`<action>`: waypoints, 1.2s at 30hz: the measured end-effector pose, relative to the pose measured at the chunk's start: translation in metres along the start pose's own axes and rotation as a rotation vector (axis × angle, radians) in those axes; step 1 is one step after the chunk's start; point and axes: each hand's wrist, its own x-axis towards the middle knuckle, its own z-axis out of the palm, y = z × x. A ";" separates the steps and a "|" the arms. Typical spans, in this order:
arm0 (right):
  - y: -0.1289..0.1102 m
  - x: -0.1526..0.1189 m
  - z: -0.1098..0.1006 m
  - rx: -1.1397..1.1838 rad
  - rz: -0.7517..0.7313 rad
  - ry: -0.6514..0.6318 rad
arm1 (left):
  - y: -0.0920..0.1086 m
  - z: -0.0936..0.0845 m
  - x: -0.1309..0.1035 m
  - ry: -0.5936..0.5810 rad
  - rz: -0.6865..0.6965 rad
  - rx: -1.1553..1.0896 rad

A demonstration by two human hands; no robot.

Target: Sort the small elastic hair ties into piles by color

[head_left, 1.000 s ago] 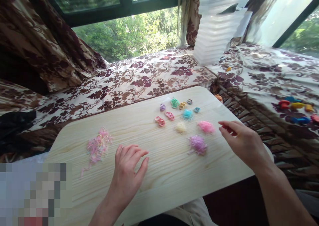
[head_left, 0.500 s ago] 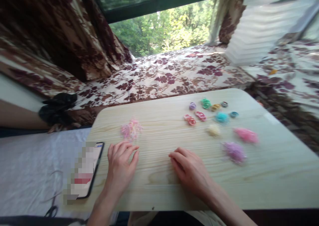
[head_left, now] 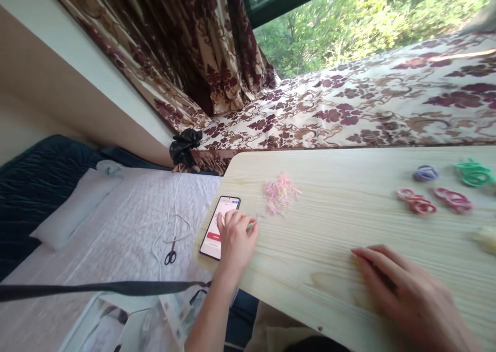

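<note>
My left hand (head_left: 238,235) is over the right edge of a smartphone (head_left: 210,244), fingers loosely bent and apart, with nothing visible held. The phone lies at the table's left edge, its lit screen showing a red button. Just beyond that hand is a loose pile of pink and pale elastic bands (head_left: 279,193). My right hand (head_left: 403,285) rests on the bare wood, fingers stretched out and holding nothing I can see. Farther right lie a purple bundle of bands (head_left: 425,173), a green bundle (head_left: 473,173), a red bundle (head_left: 417,202) and a pink bundle (head_left: 453,200).
The pale wooden table (head_left: 329,186) stands against a ledge with flowered cloth (head_left: 349,109). To the left is a bed (head_left: 132,212) with scissors (head_left: 170,256) and a white cord (head_left: 178,218). A black strap (head_left: 104,289) crosses the lower left.
The view has swung left, bringing more of the bed into sight. My left hand has moved left from the table onto the phone's edge. My right hand stays on the table.
</note>
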 end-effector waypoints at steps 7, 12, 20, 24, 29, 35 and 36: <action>0.000 0.000 -0.002 0.035 0.034 -0.006 | 0.004 0.008 0.009 -0.024 -0.034 0.060; 0.001 -0.001 -0.002 0.052 0.040 -0.014 | 0.009 0.003 0.005 -0.080 0.034 0.040; 0.002 -0.002 -0.003 0.019 -0.028 0.013 | 0.019 0.005 0.017 -0.033 0.127 -0.003; 0.002 -0.002 -0.003 0.021 -0.026 0.011 | 0.025 0.007 0.018 -0.057 0.167 0.004; 0.003 -0.002 -0.002 0.028 -0.001 0.011 | 0.020 0.003 0.009 -0.052 0.150 -0.044; 0.003 -0.001 0.000 -0.006 -0.038 0.008 | 0.012 0.002 0.004 -0.023 0.040 0.006; 0.003 -0.001 0.000 -0.014 -0.048 0.008 | 0.012 0.002 0.003 -0.029 0.031 0.009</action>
